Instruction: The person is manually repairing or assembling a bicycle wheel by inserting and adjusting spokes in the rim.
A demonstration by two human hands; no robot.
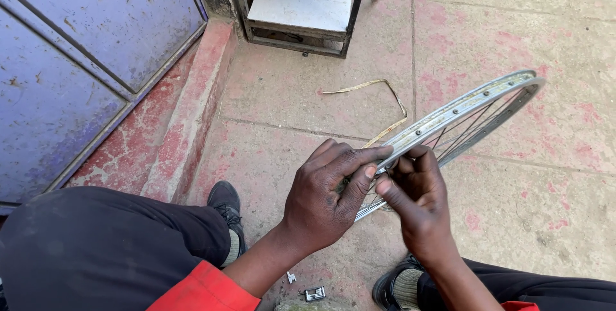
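A bare metal bicycle wheel rim (471, 105) with thin spokes (468, 132) stands tilted between my knees. My left hand (324, 195) grips the near edge of the rim, thumb and fingers wrapped over it. My right hand (417, 198) pinches at the rim right beside it, fingertips closed on a spoke end or nipple; the small part itself is hidden by my fingers. Both hands touch each other at the rim's near end.
A yellowish rim strip (385, 102) lies on the worn red-stained paving. Small metal parts (314, 293) sit on the ground by my shoes (226, 203). A metal stand (301, 9) is ahead; a purple metal door (83, 60) and step are on the left.
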